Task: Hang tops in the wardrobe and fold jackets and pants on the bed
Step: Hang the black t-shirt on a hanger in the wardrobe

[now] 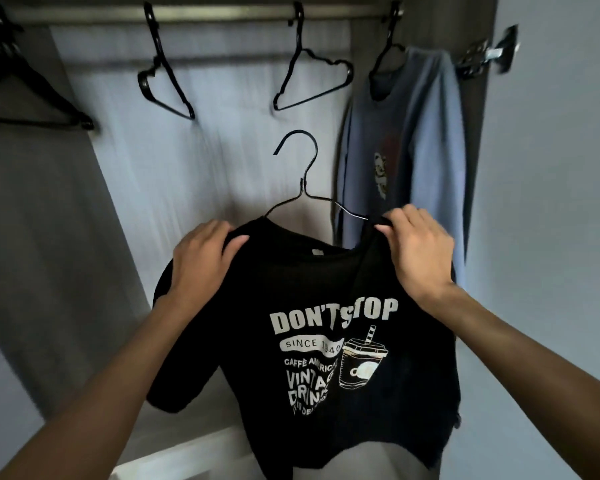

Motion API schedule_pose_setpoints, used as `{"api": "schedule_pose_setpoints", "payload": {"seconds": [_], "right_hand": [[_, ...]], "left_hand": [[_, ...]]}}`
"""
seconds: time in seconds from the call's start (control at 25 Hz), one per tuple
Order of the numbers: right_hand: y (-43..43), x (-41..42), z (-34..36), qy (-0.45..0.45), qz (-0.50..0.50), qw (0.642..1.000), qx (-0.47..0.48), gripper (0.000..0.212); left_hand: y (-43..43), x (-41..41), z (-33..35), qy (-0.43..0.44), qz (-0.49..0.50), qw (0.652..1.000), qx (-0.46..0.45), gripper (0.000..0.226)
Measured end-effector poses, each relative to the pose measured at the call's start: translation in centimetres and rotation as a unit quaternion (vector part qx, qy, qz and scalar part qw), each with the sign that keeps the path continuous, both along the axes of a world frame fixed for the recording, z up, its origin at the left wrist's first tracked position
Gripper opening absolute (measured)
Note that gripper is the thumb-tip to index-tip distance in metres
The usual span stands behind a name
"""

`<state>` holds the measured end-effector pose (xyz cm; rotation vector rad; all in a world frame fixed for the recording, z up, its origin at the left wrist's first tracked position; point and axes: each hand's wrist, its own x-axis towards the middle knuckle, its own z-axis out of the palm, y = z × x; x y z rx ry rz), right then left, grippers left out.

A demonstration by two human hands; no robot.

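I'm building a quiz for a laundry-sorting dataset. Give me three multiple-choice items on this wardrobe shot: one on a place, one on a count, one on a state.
1. Where on the rod does the blue top hang?
A. left end
B. middle
C. right end

2. How many tops already hang on the rod?
A. one
B. two
C. four

3. The hook of the wire hanger inside the black T-shirt is:
A. over the rod
B. free, below the rod
C. caught on another hanger

Answers:
1 C: its hanger is the last one on the right of the rod.
2 A: only the blue top is up there.
3 B: the hook sits in the air under the rod, while the left hand and right hand hold the T-shirt's shoulders.
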<state>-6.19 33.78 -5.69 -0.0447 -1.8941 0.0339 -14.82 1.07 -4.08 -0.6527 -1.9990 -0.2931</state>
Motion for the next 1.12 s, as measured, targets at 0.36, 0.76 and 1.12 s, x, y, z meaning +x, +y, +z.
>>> {"api": "schedule_pose_setpoints", "payload": {"seconds": [0.36,0.76,1.12], "right_hand": [[3.5,5.0,1.7,-0.017,0.050,0.998,0.037,0.034],[2.0,6.4,1.6,0.007,0.136,0.990,-0.042,0.030],[4.0,7.2,-0.6,-0.200,0.256,0.914,-0.242,0.035]], "left_hand": [[0.1,2.0,3.2,-0.155,-0.053,0.985,-0.045,0.056],[3.9,2.2,2.8,-0.105,-0.074,0.990,-0.066,0.035],[3.7,2.9,3.2,0.069,-0.095,0.989,-0.092,0.034]]}}
